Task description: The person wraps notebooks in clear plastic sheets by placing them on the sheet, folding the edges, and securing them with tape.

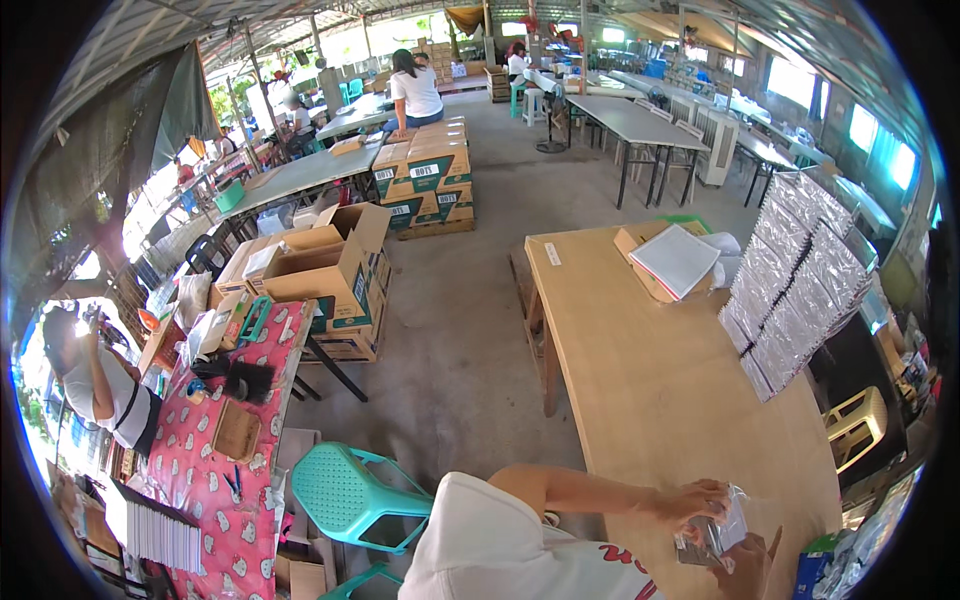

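Note:
At the near end of the wooden table, a small silvery wrapped packet (pixel 733 522) is between my two hands. My left hand (pixel 698 502) reaches across from the left, its fingers closed over the top of the packet. My right hand (pixel 748 567) grips the packet from below, with some of its fingers hidden; clear film seems to stick out beside it. Farther back on the same table (pixel 640 390), tall stacks of shiny silver packets (pixel 790 290) stand close together at the right edge.
A notebook (pixel 675 262) lies in an open carton at the table's far end. To my left are a green plastic stool (pixel 360 490) and a table with a pink patterned cloth (pixel 205 490). Beyond stand cartons (pixel 340 265). One person (pixel 105 380) stands at far left; others sit farther off.

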A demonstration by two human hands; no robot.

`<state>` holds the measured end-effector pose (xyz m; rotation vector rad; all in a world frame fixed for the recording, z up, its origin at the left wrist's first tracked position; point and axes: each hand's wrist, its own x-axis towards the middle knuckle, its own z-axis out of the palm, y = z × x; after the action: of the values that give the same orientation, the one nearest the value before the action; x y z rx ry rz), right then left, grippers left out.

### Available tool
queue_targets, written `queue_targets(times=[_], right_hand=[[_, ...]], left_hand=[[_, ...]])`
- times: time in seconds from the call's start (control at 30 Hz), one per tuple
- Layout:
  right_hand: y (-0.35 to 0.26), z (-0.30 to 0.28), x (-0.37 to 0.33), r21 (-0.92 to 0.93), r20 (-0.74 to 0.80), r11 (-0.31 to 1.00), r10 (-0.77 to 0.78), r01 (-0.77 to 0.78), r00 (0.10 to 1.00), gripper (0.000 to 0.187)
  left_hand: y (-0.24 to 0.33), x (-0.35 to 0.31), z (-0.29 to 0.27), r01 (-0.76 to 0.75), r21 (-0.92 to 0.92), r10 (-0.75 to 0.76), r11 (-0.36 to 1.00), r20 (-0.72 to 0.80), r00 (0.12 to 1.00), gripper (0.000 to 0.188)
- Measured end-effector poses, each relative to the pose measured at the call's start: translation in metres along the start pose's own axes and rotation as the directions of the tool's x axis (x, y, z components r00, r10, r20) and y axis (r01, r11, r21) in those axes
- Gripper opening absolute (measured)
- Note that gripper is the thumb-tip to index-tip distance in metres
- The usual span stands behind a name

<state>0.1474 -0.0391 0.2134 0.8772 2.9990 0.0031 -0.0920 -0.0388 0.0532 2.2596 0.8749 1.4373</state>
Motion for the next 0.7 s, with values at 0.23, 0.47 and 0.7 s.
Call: queue_targets(times=[0.23,0.47,0.7], right_hand=[[0.027,-0.002,0.061,0.099,-0.491,0.892,0.429,-0.440,0.759,0.052],[0.136,0.005,0.047,0.414,-0.361,0.811,0.563,-0.414,0.743,0.046],[0.023,0.011,0.015,-0.108,0.148,0.973,-0.187,0.203,0.971,0.031]], left_hand=[[0.004,0.005,-0.025,-0.008,0.050,-0.002,0.999,0.196,0.981,0.064],[0.004,0.004,-0.029,-0.167,0.202,0.133,0.965,0.170,0.976,0.065],[0.003,0.019,-0.044,-0.148,0.110,0.105,0.983,0.330,0.938,0.080]])
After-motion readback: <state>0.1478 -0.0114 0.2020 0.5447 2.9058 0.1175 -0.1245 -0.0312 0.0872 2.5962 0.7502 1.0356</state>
